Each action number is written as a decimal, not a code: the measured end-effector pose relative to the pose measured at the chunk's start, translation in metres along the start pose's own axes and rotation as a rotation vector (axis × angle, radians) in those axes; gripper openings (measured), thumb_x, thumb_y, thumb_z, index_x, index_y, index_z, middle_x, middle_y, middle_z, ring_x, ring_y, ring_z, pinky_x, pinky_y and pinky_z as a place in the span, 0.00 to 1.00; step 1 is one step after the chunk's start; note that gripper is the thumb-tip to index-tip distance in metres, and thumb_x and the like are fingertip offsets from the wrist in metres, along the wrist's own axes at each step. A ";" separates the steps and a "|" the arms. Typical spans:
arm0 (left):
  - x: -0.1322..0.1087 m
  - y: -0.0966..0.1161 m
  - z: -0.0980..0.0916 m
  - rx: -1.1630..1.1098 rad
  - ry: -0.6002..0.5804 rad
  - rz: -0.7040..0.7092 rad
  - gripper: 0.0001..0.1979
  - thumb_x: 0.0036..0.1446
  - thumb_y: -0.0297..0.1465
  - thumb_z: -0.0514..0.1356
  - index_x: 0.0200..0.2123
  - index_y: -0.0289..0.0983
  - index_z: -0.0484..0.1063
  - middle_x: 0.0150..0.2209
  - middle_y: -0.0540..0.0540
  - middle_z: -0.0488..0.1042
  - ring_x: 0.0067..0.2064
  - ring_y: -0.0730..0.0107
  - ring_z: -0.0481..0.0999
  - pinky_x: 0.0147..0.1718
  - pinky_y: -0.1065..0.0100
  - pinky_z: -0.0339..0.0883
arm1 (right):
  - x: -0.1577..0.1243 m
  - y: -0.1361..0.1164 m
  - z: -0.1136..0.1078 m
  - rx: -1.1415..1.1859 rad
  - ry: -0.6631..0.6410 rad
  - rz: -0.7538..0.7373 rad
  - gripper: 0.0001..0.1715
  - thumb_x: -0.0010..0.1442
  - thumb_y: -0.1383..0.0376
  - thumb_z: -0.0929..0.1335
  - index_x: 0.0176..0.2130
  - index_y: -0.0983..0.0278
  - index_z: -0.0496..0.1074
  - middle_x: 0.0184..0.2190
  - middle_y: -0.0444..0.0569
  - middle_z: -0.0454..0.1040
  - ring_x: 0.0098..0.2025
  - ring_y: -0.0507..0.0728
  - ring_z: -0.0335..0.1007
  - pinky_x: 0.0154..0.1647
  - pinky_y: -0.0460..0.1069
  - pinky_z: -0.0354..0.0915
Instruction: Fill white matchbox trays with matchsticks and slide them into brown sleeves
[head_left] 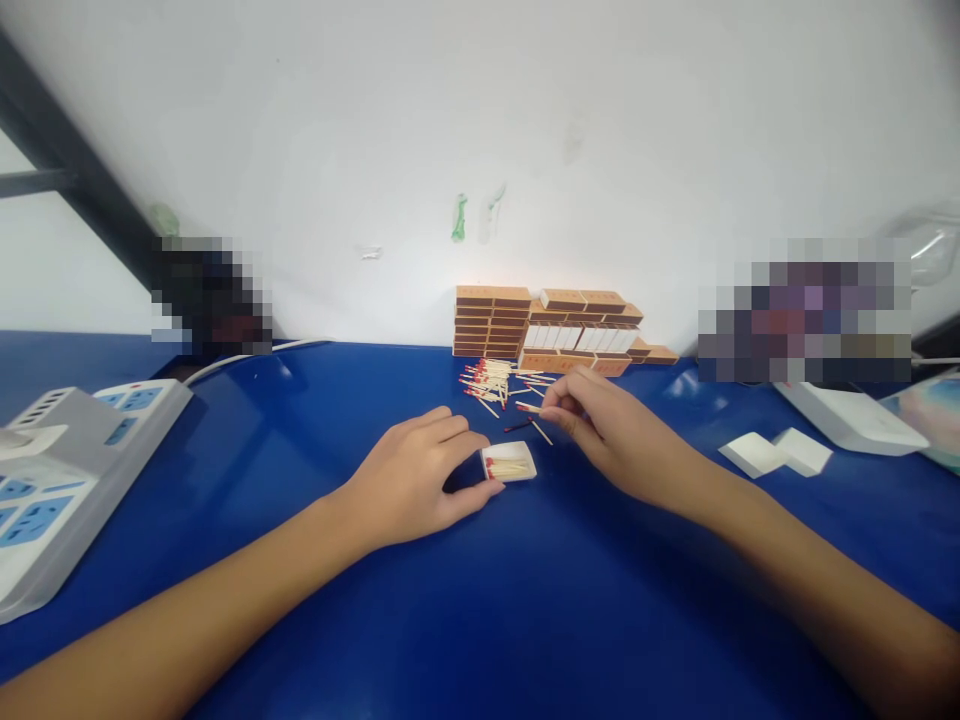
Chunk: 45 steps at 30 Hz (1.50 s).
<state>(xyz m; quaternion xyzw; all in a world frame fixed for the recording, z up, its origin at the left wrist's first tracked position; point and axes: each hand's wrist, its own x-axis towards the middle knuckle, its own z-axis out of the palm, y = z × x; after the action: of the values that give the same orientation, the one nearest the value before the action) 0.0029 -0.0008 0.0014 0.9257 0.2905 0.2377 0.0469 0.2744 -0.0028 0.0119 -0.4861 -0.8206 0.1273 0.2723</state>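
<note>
My left hand grips the left end of a small white matchbox tray between thumb and fingers. Several red-headed matches lie inside the tray. To the right and a little farther off, my right hand pinches a match, its red head pointing left. Behind the tray is a loose pile of matches with red heads. A dark match and a pale match lie on the blue table between the tray and my right hand.
Stacked orange-brown matchboxes stand against the white wall, with white trays among them. Two white paper pieces and a white box lie at the right. A power strip with a cable occupies the left side of the blue table.
</note>
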 end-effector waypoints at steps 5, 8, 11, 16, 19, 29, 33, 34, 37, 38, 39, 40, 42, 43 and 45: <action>0.001 0.001 -0.001 -0.006 0.038 -0.015 0.12 0.65 0.38 0.64 0.46 0.37 0.78 0.34 0.48 0.76 0.37 0.65 0.74 0.37 0.64 0.69 | 0.001 -0.004 0.003 0.056 0.022 -0.013 0.11 0.75 0.59 0.61 0.41 0.60 0.67 0.38 0.50 0.72 0.37 0.57 0.66 0.38 0.52 0.64; 0.001 0.001 -0.001 0.003 0.055 -0.019 0.12 0.66 0.39 0.64 0.46 0.37 0.78 0.35 0.47 0.76 0.36 0.65 0.73 0.37 0.64 0.69 | 0.000 -0.006 0.004 0.070 0.007 -0.021 0.11 0.76 0.59 0.61 0.41 0.60 0.66 0.38 0.49 0.71 0.37 0.57 0.66 0.38 0.52 0.63; 0.000 0.000 0.000 0.019 0.060 -0.029 0.14 0.66 0.40 0.64 0.47 0.37 0.78 0.35 0.47 0.76 0.36 0.65 0.72 0.37 0.63 0.69 | -0.001 -0.009 0.005 0.084 -0.023 -0.015 0.10 0.76 0.60 0.61 0.41 0.60 0.66 0.38 0.49 0.70 0.38 0.57 0.66 0.39 0.52 0.63; 0.000 -0.002 0.001 0.028 0.073 -0.050 0.14 0.66 0.41 0.63 0.47 0.37 0.78 0.32 0.48 0.73 0.35 0.65 0.70 0.37 0.63 0.68 | -0.003 -0.015 0.006 0.100 -0.074 -0.015 0.10 0.76 0.60 0.61 0.41 0.59 0.66 0.41 0.48 0.70 0.40 0.56 0.66 0.40 0.52 0.63; 0.000 -0.002 0.001 0.022 0.076 -0.048 0.14 0.66 0.40 0.63 0.47 0.37 0.78 0.33 0.48 0.74 0.36 0.65 0.71 0.38 0.63 0.68 | -0.003 -0.017 0.008 0.087 -0.119 -0.012 0.10 0.76 0.61 0.60 0.42 0.59 0.65 0.43 0.48 0.70 0.40 0.56 0.66 0.41 0.52 0.64; 0.000 0.001 0.001 -0.016 0.051 -0.031 0.14 0.65 0.39 0.65 0.46 0.36 0.79 0.34 0.47 0.76 0.36 0.64 0.73 0.37 0.63 0.68 | -0.010 -0.028 0.014 0.046 -0.198 -0.064 0.05 0.75 0.66 0.61 0.43 0.60 0.63 0.45 0.49 0.68 0.40 0.56 0.68 0.42 0.53 0.66; 0.000 0.001 0.002 -0.024 0.043 -0.030 0.13 0.65 0.39 0.64 0.46 0.36 0.79 0.34 0.46 0.76 0.37 0.64 0.73 0.37 0.63 0.69 | -0.010 -0.033 0.015 0.043 -0.221 -0.056 0.04 0.74 0.68 0.62 0.43 0.60 0.63 0.45 0.49 0.69 0.40 0.56 0.68 0.41 0.52 0.66; 0.000 0.001 0.002 -0.028 0.044 -0.027 0.13 0.65 0.39 0.64 0.46 0.36 0.78 0.35 0.46 0.76 0.37 0.64 0.73 0.37 0.63 0.69 | -0.009 -0.033 0.015 0.045 -0.223 -0.054 0.04 0.74 0.68 0.63 0.43 0.60 0.63 0.45 0.49 0.69 0.40 0.56 0.68 0.41 0.52 0.66; 0.000 0.001 0.001 -0.035 0.036 -0.016 0.13 0.65 0.39 0.64 0.46 0.36 0.78 0.34 0.47 0.76 0.36 0.65 0.73 0.36 0.64 0.69 | -0.009 -0.032 0.014 0.068 -0.217 -0.053 0.04 0.73 0.68 0.62 0.42 0.60 0.64 0.45 0.49 0.69 0.41 0.56 0.68 0.42 0.52 0.65; 0.000 0.001 0.001 -0.036 0.032 -0.014 0.13 0.65 0.40 0.64 0.45 0.36 0.78 0.34 0.47 0.75 0.36 0.65 0.73 0.36 0.64 0.69 | -0.009 -0.031 0.014 0.080 -0.208 -0.054 0.04 0.74 0.68 0.62 0.42 0.60 0.64 0.45 0.49 0.69 0.41 0.56 0.68 0.42 0.52 0.65; 0.000 0.001 0.001 -0.037 0.029 -0.013 0.13 0.65 0.40 0.64 0.45 0.36 0.78 0.33 0.47 0.75 0.36 0.65 0.73 0.36 0.64 0.69 | -0.009 -0.030 0.013 0.090 -0.197 -0.054 0.05 0.74 0.67 0.62 0.42 0.60 0.65 0.45 0.48 0.70 0.42 0.56 0.68 0.43 0.52 0.65; 0.000 0.002 0.001 -0.035 0.026 -0.013 0.14 0.65 0.40 0.64 0.45 0.36 0.78 0.33 0.47 0.75 0.36 0.65 0.73 0.36 0.64 0.69 | -0.008 -0.029 0.012 0.100 -0.185 -0.050 0.05 0.74 0.66 0.62 0.42 0.60 0.65 0.44 0.48 0.70 0.41 0.55 0.67 0.42 0.52 0.65; 0.000 0.002 0.000 -0.031 0.026 -0.016 0.14 0.66 0.40 0.64 0.45 0.36 0.78 0.33 0.47 0.75 0.35 0.65 0.72 0.35 0.63 0.68 | -0.008 -0.027 0.009 0.116 -0.161 -0.019 0.05 0.74 0.63 0.63 0.42 0.60 0.66 0.41 0.46 0.72 0.38 0.54 0.67 0.39 0.51 0.64; 0.000 0.002 -0.001 -0.028 0.026 -0.016 0.14 0.66 0.40 0.64 0.45 0.36 0.78 0.33 0.47 0.75 0.36 0.65 0.73 0.35 0.63 0.68 | -0.007 -0.026 0.008 0.121 -0.151 0.001 0.06 0.74 0.62 0.63 0.42 0.60 0.67 0.40 0.46 0.72 0.36 0.54 0.66 0.37 0.50 0.64; 0.000 0.002 -0.001 -0.025 0.026 -0.013 0.13 0.66 0.39 0.64 0.45 0.36 0.78 0.33 0.47 0.75 0.36 0.65 0.73 0.35 0.63 0.68 | -0.005 -0.026 0.006 0.124 -0.132 0.038 0.06 0.73 0.62 0.64 0.42 0.60 0.69 0.36 0.44 0.73 0.32 0.53 0.66 0.34 0.49 0.63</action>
<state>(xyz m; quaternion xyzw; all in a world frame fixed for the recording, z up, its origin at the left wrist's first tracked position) 0.0035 -0.0024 0.0027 0.9200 0.2942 0.2528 0.0561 0.2540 -0.0202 0.0176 -0.4742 -0.8180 0.2147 0.2446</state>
